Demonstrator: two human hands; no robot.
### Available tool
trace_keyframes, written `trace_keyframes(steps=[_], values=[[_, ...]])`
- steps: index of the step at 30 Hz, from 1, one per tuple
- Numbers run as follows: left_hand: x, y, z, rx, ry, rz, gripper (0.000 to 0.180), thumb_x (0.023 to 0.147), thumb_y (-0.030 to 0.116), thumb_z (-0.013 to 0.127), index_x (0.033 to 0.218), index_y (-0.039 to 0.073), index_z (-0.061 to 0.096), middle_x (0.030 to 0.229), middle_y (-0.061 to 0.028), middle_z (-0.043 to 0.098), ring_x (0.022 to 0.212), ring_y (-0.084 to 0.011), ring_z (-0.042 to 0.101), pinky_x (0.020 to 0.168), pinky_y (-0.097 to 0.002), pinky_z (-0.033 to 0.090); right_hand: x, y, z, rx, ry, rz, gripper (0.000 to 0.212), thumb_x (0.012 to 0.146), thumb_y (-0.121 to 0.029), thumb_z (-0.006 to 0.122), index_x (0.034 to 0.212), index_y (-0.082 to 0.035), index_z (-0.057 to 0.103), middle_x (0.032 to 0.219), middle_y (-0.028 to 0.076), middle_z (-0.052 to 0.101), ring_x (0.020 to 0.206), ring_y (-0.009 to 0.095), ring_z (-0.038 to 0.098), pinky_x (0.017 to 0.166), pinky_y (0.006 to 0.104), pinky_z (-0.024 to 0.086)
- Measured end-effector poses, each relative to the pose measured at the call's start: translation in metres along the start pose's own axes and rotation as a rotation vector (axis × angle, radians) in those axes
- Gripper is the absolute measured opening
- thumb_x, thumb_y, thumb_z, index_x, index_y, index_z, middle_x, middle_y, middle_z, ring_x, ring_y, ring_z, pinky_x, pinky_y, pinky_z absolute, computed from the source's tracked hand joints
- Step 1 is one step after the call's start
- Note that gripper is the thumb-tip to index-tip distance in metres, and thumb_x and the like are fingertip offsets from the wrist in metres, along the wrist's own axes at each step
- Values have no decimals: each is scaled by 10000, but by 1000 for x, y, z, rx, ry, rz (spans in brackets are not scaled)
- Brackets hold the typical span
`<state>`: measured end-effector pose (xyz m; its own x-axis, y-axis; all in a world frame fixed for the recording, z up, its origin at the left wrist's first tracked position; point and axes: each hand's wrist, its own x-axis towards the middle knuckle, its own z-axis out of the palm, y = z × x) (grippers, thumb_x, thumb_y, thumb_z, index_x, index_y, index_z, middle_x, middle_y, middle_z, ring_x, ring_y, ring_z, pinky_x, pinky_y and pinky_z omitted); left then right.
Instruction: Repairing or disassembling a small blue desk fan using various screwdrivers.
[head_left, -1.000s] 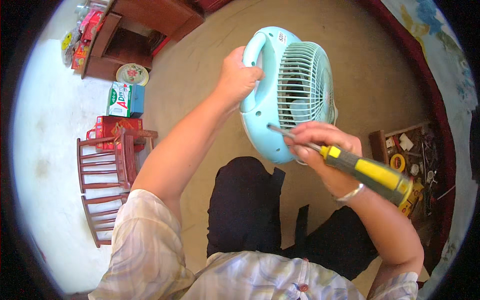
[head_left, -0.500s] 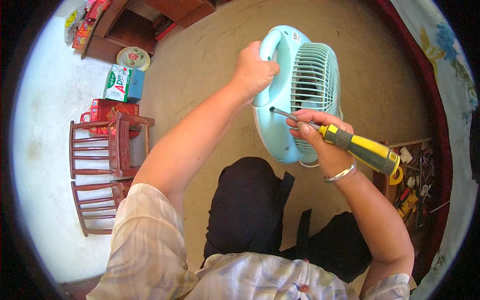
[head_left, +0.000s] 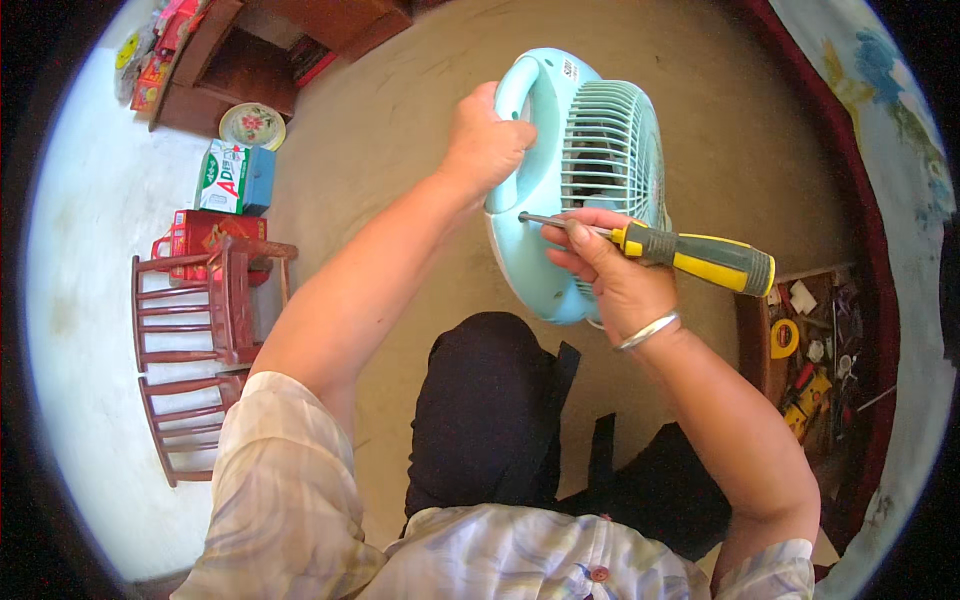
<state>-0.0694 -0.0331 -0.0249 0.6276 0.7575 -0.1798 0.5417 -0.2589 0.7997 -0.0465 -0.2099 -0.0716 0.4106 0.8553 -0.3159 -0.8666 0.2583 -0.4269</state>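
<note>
My left hand [head_left: 487, 143] is wrapped round the handle of a light blue electric fan [head_left: 545, 250], holding it up in front of me. The fan is turned on its side, so its ribbed grille [head_left: 605, 140] faces right. In my right hand [head_left: 625, 285] is a screwdriver [head_left: 700, 258] with a yellow and dark grey handle. My thumb and fingers pinch it near the front of the handle and along the shaft. Its tip meets a small dark hole in the fan's housing, just below the handle. Whether a screw sits in that hole cannot be seen.
On the right stands a wooden drawer or box [head_left: 755, 345] of tools, with a yellow tape roll [head_left: 784, 338] inside. Wooden chairs [head_left: 185, 310], a red box [head_left: 195, 232] and a white-green carton [head_left: 222, 177] line the left wall. A dark wooden cabinet [head_left: 190, 105] stands at the far left.
The fan and both hands appear slightly further left in the view. The screwdriver handle has swung up, so the tool lies closer to level. Its tip stays at the hole.
</note>
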Motion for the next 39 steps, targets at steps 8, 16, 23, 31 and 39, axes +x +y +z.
trace_keyframes(steps=[8,16,23,31,39], values=[[24,-21,8,78,-67,-28,357,649,26,560,1004,24,524,791,-22,531,679,-114,514,616,-279,460,-48,-86,-82,-200,157,-205,171,825,-85,601,942,38,575,913,143,614,836,227,630,726,326,545],[29,-9,-24,-19,-112,66,454,647,23,524,1097,-34,503,868,-61,551,756,-153,550,719,-286,468,-116,-109,-163,-644,718,-483,124,798,-54,616,879,36,589,832,122,618,714,201,633,650,296,541],[21,-4,-12,5,-66,119,324,613,20,543,931,-36,519,792,-79,553,695,-163,540,644,-300,465,-95,-72,-51,-670,211,-416,81,792,-41,613,821,34,611,871,151,613,744,221,629,703,309,532],[19,2,-10,-5,-62,54,385,628,-22,547,1011,-49,512,833,-104,569,676,-177,573,611,-300,491,-39,-17,-31,-173,126,206,137,805,-40,605,921,23,567,941,144,603,863,224,620,776,322,529],[26,-13,-11,-61,-80,27,337,644,-2,546,978,-39,526,812,-92,568,650,-168,575,580,-293,493,-12,-4,-48,-716,-155,39,123,804,-47,618,914,8,623,920,101,631,856,157,620,783,260,510]])
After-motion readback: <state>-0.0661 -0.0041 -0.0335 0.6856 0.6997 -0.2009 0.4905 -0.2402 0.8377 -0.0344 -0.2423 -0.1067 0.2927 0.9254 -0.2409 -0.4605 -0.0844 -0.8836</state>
